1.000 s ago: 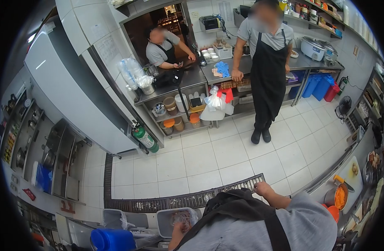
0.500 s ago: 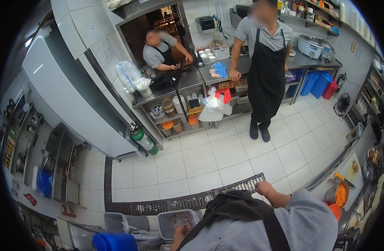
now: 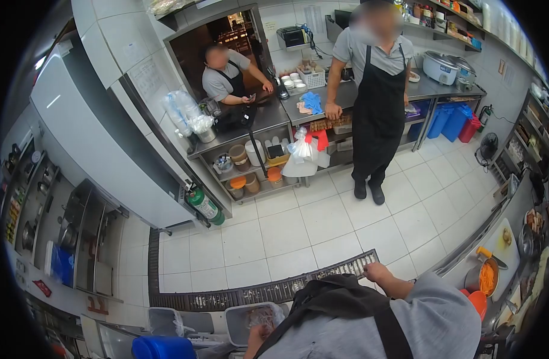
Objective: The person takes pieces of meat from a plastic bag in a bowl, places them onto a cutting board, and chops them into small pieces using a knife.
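At the bottom, my left hand point(image 3: 260, 332) is at a grey plastic bin point(image 3: 235, 329), with its fingers closed on a clear plastic bag point(image 3: 264, 316) in the bin. The bag's contents are hard to make out. My right hand point(image 3: 376, 273) hangs out in front of my apron point(image 3: 328, 299), above the dark floor grate point(image 3: 274, 289). Its fingers are curled in, and nothing shows in them.
Across the tiled floor point(image 3: 280, 227) a co-worker in a black apron point(image 3: 379, 107) leans on the steel counter point(image 3: 322, 107). Another person point(image 3: 226, 75) stands at the pass-through window. To my right are a pot of shredded orange food point(image 3: 486, 280) and a knife point(image 3: 499, 261).
The view has shifted very slightly. My right hand has dipped a little; my left hand stays at the bag. The person at the window has turned their head.
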Demonstrator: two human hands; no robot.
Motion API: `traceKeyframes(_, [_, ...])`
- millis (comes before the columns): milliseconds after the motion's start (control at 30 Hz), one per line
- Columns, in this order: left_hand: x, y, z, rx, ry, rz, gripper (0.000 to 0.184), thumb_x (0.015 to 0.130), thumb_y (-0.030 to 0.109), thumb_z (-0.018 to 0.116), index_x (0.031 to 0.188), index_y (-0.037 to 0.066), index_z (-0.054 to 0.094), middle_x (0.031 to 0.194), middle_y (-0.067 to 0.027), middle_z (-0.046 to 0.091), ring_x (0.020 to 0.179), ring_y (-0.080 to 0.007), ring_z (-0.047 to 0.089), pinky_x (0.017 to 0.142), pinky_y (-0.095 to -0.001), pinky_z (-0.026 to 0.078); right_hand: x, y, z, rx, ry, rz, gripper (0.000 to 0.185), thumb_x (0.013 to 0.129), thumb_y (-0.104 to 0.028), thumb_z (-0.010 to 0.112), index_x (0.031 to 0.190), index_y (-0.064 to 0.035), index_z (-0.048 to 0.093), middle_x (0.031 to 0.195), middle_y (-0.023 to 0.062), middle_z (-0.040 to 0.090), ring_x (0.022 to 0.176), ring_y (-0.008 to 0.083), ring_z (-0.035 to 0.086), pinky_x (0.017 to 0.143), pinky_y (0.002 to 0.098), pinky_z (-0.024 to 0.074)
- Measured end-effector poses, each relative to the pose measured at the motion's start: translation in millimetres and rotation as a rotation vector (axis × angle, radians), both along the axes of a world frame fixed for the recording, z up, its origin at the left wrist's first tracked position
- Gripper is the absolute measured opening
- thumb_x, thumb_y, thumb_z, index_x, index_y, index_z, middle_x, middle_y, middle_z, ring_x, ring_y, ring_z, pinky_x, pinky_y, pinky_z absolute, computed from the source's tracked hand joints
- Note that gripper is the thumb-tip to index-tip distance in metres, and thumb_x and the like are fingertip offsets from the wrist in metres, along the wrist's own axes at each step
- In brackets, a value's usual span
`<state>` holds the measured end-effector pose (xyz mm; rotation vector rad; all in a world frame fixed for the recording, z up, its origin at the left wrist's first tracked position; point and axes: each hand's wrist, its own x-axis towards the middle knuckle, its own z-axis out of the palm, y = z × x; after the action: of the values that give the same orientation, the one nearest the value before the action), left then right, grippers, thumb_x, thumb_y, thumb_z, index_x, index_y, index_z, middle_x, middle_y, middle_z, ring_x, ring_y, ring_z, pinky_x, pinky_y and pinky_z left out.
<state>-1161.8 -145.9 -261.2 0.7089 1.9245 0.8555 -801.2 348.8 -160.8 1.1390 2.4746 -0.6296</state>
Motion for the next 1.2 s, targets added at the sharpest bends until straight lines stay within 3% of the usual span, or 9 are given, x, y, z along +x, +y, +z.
traceKeyframes(33, [-12,0,-8,-0.077,0.234,-0.225,0.037,0.082,0.036,0.063,0.104,0.006,0.069,0.097,-0.0213,0.069,0.096,-0.0318,0.067,0.081,-0.0427,0.049,0,-1,-1,0.001,0.000,0.000,0.028,0.085,-0.031,0.057,0.095,-0.0082,0.070,0.097,0.0166,0.069,0.094,0.0366,0.065,0.084,0.0465,0.0524])
traceKeyframes(133, [-3,2,0,-0.173,0.218,-0.116,0.036,0.082,0.034,0.062,0.102,0.005,0.069,0.094,-0.0222,0.068,0.094,-0.0346,0.067,0.079,-0.0435,0.049,2,-2,-1,0.023,0.015,-0.027,0.028,0.085,-0.030,0.057,0.094,-0.0078,0.070,0.096,0.0170,0.069,0.093,0.0369,0.065,0.084,0.0467,0.0526])
traceKeyframes(233, [-3,6,-2,-0.174,0.343,-0.221,0.035,0.082,0.033,0.062,0.102,0.005,0.069,0.095,-0.0223,0.068,0.094,-0.0368,0.066,0.078,-0.0452,0.049,3,-4,1,0.031,0.027,-0.021,0.028,0.085,-0.030,0.057,0.093,-0.0080,0.071,0.095,0.0167,0.070,0.092,0.0370,0.065,0.083,0.0464,0.0529])
traceKeyframes(533, [-4,23,2,-0.480,0.180,-0.098,0.038,0.083,0.036,0.064,0.106,0.007,0.069,0.106,-0.0195,0.068,0.103,-0.0336,0.065,0.085,-0.0438,0.050,9,-6,3,0.046,0.024,-0.036,0.027,0.084,-0.030,0.058,0.096,-0.0101,0.072,0.096,0.0153,0.070,0.092,0.0361,0.066,0.083,0.0463,0.0533])
traceKeyframes(600, [-4,25,4,-0.527,0.148,-0.065,0.038,0.083,0.037,0.064,0.107,0.008,0.069,0.108,-0.0189,0.068,0.105,-0.0329,0.065,0.086,-0.0434,0.050,7,-6,10,-0.038,-0.022,-0.089,0.030,0.085,-0.032,0.058,0.096,-0.0068,0.070,0.103,0.0186,0.068,0.102,0.0360,0.063,0.089,0.0474,0.0504])
traceKeyframes(867, [-11,34,-9,-0.759,-0.129,0.282,0.039,0.082,0.037,0.066,0.108,0.008,0.069,0.113,-0.0170,0.068,0.107,-0.0303,0.065,0.088,-0.0422,0.050,3,-6,-2,0.025,0.017,-0.067,0.027,0.085,-0.031,0.058,0.094,-0.0080,0.071,0.095,0.0169,0.070,0.093,0.0364,0.066,0.083,0.0466,0.0526])
traceKeyframes(933, [-10,32,-16,-0.730,0.139,-0.016,0.039,0.082,0.037,0.066,0.109,0.009,0.069,0.111,-0.0168,0.068,0.105,-0.0310,0.066,0.088,-0.0417,0.050,4,-6,-4,0.026,0.012,-0.067,0.028,0.086,-0.031,0.058,0.094,-0.0078,0.070,0.096,0.0171,0.069,0.094,0.0364,0.065,0.083,0.0468,0.0525])
traceKeyframes(1033, [-14,28,-18,-0.611,0.182,-0.164,0.040,0.082,0.038,0.067,0.111,0.011,0.069,0.112,-0.0159,0.068,0.107,-0.0315,0.065,0.089,-0.0410,0.050,5,-8,-1,0.005,0.021,-0.053,0.028,0.086,-0.031,0.058,0.094,-0.0078,0.070,0.097,0.0173,0.069,0.094,0.0367,0.065,0.083,0.0471,0.0523])
traceKeyframes(1200, [3,31,15,-0.575,0.156,-0.087,0.040,0.082,0.039,0.067,0.112,0.013,0.069,0.114,-0.0151,0.067,0.109,-0.0315,0.063,0.090,-0.0401,0.049,6,-6,3,0.016,-0.014,-0.065,0.029,0.086,-0.033,0.058,0.093,-0.0076,0.070,0.095,0.0167,0.069,0.093,0.0367,0.065,0.083,0.0470,0.0525])
